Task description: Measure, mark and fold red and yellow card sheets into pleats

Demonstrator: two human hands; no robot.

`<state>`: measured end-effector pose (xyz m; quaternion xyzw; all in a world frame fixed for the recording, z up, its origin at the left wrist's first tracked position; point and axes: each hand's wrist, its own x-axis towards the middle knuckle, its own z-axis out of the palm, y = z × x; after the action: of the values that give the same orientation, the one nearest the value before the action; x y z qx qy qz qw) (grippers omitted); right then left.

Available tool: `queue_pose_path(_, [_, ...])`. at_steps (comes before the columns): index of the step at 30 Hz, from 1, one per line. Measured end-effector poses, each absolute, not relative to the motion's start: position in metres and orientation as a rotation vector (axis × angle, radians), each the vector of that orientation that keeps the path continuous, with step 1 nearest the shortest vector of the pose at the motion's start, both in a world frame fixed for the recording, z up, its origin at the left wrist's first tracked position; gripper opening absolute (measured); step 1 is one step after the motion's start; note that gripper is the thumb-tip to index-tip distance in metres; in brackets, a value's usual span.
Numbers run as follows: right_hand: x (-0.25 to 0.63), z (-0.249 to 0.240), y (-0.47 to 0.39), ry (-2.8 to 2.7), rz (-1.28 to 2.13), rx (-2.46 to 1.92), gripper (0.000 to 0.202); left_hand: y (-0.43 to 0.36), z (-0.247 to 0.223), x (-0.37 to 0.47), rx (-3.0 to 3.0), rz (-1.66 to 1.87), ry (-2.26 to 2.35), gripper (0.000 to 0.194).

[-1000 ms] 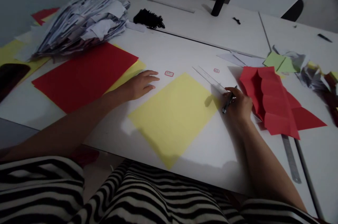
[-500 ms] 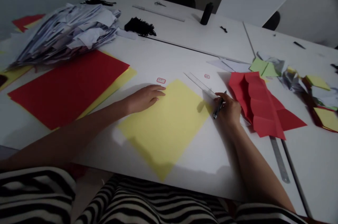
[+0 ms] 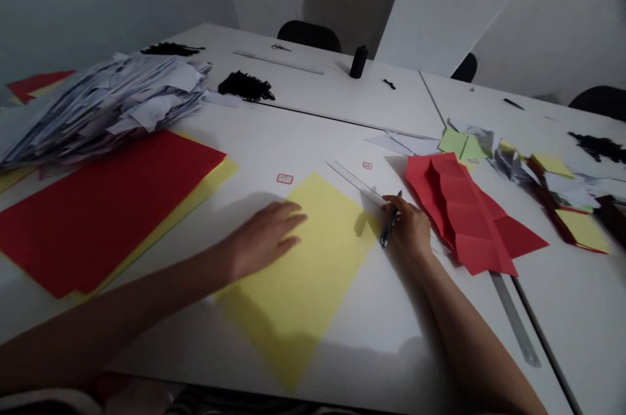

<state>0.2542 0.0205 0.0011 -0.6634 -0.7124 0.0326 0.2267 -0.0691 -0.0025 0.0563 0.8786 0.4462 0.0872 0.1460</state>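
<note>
A yellow sheet of paper (image 3: 313, 271) lies at an angle in front of me. My left hand (image 3: 267, 239) is over its left edge, palm down with the fingers stretched out; I cannot tell whether it touches the paper. My right hand (image 3: 411, 232) is closed around a dark pen (image 3: 390, 229) at the sheet's right corner. Its fingertips are at the near end of a clear ruler (image 3: 353, 179), which lies on the table beyond the sheet. Whether they also grip the ruler is hidden. Folded red paper (image 3: 472, 213) sits just right of that hand.
Red sheets (image 3: 112, 206) over yellow ones lie at left, beside a big heap of white paper (image 3: 117, 102). Black yarn-like bundles (image 3: 244, 85) and a black bottle (image 3: 358, 62) stand farther back. A metal ruler (image 3: 516, 320) and paper pads (image 3: 584, 230) are at right.
The view has tilted upward, so the table sits lower in it. My left hand seems raised a little, its fingers more spread. My right hand keeps the pen in nearly the same place.
</note>
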Motion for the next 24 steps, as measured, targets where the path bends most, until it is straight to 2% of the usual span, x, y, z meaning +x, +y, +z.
queue_pose_path(6, [0.25,0.004,0.02,-1.912,0.078,-1.874,0.031,-0.049,0.036,-0.041,2.564,0.097,1.16,0.041])
queue_pose_path(10, [0.254,0.004,0.022,-1.985,-0.001,-1.882,0.03,-0.041,0.034,-0.043,2.601,0.067,1.131,0.042])
queue_pose_path(15, [0.264,0.007,0.026,-1.938,-0.001,-1.894,0.026,-0.024,0.037,-0.051,2.6,0.092,0.982,0.032])
queue_pose_path(18, [0.271,0.01,0.027,-1.883,-0.023,-1.907,0.026,-0.008,0.039,-0.064,2.56,0.199,0.954,0.027])
queue_pose_path(24, [0.278,0.013,0.028,-1.832,-0.017,-1.877,0.024,0.043,0.056,-0.125,2.449,0.662,1.235,0.034])
